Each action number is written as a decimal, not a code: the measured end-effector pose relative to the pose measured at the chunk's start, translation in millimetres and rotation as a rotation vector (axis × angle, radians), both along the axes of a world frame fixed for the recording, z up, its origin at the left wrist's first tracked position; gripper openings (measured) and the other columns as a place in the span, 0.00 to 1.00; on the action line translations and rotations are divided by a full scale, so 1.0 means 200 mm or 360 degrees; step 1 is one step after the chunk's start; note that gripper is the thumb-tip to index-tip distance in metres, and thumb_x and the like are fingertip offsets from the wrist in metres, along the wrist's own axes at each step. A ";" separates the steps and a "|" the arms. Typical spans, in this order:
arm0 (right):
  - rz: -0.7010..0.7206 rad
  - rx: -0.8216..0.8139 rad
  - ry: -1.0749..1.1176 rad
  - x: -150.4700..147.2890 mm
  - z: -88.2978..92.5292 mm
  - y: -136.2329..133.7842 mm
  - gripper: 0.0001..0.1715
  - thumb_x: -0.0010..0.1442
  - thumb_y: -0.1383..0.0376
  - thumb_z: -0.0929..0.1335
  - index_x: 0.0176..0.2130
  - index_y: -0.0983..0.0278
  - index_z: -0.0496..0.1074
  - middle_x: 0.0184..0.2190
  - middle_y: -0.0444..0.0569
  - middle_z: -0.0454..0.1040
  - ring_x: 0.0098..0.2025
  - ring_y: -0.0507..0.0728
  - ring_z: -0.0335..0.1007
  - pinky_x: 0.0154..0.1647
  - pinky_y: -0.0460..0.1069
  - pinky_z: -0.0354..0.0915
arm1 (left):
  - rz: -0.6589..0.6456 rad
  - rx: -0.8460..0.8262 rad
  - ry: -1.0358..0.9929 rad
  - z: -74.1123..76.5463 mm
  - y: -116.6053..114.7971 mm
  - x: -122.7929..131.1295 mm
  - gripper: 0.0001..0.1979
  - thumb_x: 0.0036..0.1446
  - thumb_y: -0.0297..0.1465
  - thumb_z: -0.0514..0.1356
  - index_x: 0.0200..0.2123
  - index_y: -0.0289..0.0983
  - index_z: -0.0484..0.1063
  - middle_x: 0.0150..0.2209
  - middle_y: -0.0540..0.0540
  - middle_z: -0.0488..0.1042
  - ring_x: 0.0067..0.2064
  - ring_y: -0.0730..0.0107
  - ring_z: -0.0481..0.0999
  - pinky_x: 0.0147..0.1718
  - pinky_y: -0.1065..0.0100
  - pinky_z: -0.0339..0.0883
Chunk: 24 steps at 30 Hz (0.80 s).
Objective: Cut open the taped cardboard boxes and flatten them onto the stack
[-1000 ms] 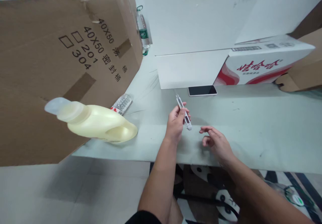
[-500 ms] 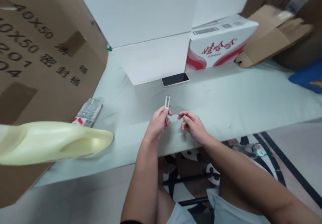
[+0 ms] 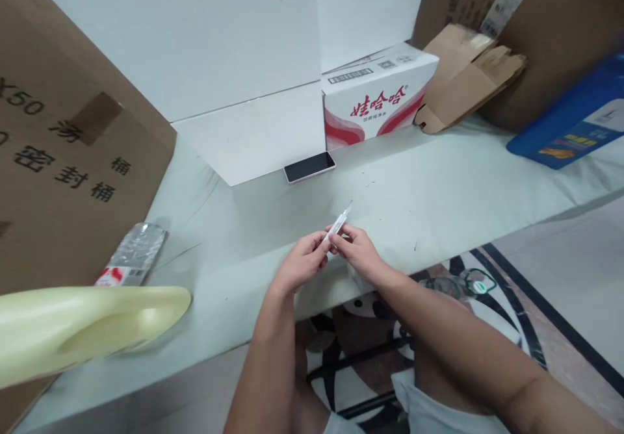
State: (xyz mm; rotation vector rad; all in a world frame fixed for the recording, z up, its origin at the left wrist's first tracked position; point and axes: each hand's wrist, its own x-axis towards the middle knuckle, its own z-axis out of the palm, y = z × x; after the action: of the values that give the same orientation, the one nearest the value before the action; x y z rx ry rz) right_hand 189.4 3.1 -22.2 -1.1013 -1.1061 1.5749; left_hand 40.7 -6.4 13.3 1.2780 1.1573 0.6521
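Observation:
Both my hands meet over the front part of the pale green table (image 3: 439, 193). My left hand (image 3: 298, 266) and my right hand (image 3: 358, 253) each pinch a slim white utility knife (image 3: 338, 222), which points up and to the right with a thin tip showing. A black phone (image 3: 310, 166) lies flat on the table just beyond the knife. A pale yellow jug (image 3: 82, 330) lies on its side at the near left, its handle end toward my hands.
A large brown carton (image 3: 63, 161) with printed characters fills the left. A white board (image 3: 219, 63) stands behind the phone. A red-and-white box (image 3: 377, 99), folded cardboard (image 3: 468, 73) and a blue package (image 3: 570, 119) sit at the back right. A crushed plastic bottle (image 3: 131, 255) lies by the carton.
The view swung right and down. My right hand closed in from the side and now grips the knife together with my left hand; the knife tilted from upright toward the right.

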 end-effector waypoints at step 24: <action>-0.0107 -0.0055 -0.0175 0.02 -0.02 -0.02 0.22 0.54 0.52 0.67 0.45 0.62 0.71 0.25 0.37 0.62 0.20 0.47 0.54 0.21 0.47 0.48 | 0.1232 0.0293 -0.0885 0.01 0.03 -0.09 0.29 0.43 0.44 0.74 0.45 0.42 0.68 0.37 0.49 0.81 0.32 0.74 0.79 0.36 0.70 0.70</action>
State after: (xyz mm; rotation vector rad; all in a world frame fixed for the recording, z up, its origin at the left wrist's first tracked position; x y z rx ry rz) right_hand 193.2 -1.8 -26.8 -1.2482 -1.1056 1.5009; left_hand 23.1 -0.8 15.2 0.6744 1.1085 1.6005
